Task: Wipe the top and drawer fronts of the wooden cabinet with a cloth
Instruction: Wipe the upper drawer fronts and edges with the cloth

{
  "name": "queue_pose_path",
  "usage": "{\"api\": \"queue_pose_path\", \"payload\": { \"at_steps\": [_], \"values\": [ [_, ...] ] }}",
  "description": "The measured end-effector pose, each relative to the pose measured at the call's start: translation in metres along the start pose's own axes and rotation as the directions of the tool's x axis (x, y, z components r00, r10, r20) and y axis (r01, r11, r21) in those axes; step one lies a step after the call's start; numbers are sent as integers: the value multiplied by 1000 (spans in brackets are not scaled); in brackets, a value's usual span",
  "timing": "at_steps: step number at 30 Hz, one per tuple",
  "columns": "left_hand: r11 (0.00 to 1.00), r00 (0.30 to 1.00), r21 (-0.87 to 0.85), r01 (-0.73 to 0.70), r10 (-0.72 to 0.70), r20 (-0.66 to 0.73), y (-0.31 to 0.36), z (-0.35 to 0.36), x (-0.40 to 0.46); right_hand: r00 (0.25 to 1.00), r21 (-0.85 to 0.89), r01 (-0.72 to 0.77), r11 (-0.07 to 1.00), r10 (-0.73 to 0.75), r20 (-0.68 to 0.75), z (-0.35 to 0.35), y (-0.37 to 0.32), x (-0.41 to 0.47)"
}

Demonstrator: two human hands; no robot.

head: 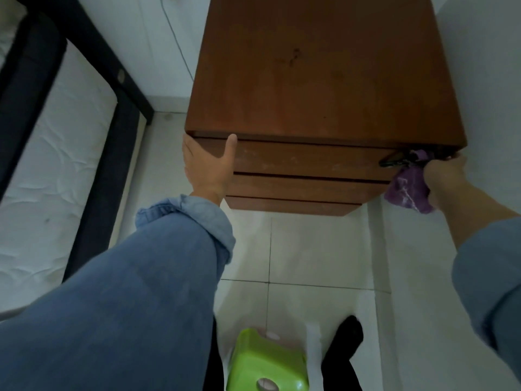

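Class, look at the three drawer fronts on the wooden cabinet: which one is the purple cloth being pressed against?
The top drawer front: the right hand presses the purple cloth at its right end, beside a dark handle. The two below go untouched.

A white quilted mattress [53,153] lies along the left edge in a dark bed frame [112,88], and a thin grey cord [177,43] hangs down the white wall [135,32] behind it. The floor [315,249] is laid with pale tiles with thin dark joints, and low in the middle stands a bright green plastic stool [265,362] with an oval hole in its top. Just to the right of the stool is a foot in a black sock [348,337], resting on the tiles.
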State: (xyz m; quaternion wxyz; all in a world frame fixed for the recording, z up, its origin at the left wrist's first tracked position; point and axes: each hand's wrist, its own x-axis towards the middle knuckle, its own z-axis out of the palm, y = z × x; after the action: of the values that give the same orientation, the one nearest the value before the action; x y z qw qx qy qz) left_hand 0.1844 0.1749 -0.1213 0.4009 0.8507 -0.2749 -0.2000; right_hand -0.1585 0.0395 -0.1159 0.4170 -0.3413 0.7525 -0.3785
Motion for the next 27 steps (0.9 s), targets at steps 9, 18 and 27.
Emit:
{"api": "queue_pose_path", "payload": {
  "at_steps": [9, 18, 27],
  "values": [
    [996, 996, 21, 81, -80, -50, 6, 4, -5, 1000, -61, 11, 998, -11, 7, -6, 20, 20],
    [990, 997, 118, 77, -77, -9, -9, -8, -31, 999, -104, -26, 994, 29, 28, -26, 29, -8],
    [840, 996, 539, -68, 89, -12, 1, -7, -66, 987, -210, -159, 965, 151, -55, -38, 20, -52]
  ]
}}
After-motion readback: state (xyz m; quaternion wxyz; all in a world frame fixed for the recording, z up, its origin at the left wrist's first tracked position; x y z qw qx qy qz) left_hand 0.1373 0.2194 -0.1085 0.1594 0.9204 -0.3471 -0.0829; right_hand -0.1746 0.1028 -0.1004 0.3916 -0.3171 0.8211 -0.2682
